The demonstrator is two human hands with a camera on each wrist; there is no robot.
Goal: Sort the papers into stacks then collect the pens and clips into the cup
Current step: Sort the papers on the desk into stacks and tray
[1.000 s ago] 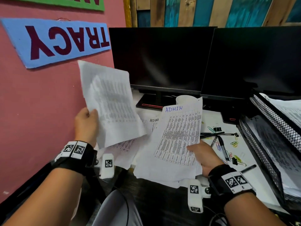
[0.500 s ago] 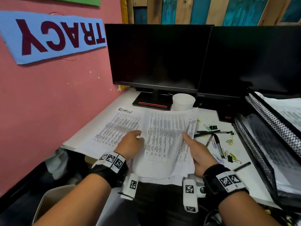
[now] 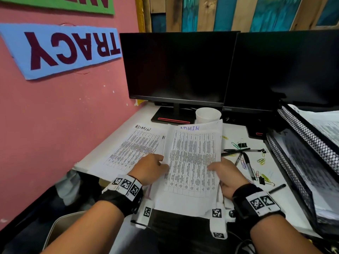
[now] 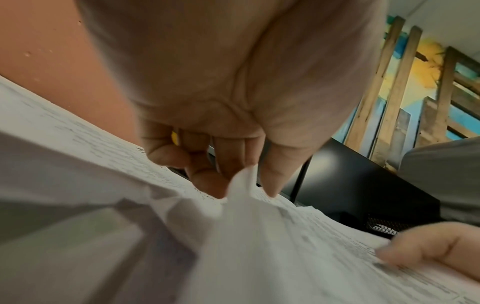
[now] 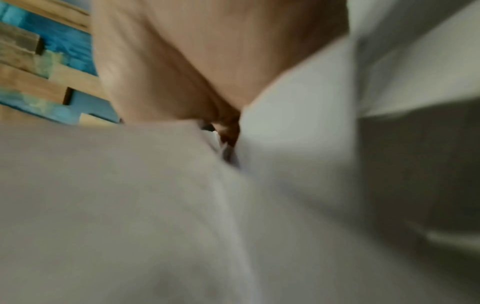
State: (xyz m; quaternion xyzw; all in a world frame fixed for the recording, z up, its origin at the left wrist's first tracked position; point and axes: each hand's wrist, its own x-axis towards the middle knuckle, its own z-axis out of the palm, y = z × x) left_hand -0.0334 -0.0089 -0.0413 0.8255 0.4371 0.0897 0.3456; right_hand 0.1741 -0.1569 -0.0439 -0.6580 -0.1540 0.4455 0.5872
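Between the 2 hands, the ADMIN sheet (image 3: 192, 162) runs lengthwise away from the person, its left edge pinched by the left hand (image 3: 148, 169) and its right edge gripped by the right hand (image 3: 227, 177).

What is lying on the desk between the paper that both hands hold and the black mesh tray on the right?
In the head view, pens, a marker, coloured paper clips and black binder clips lie scattered on the white desk between the held paper and the mesh tray.

Papers (image 3: 190, 162) before cup (image 3: 208, 115) (pens (image 3: 247, 162) right).
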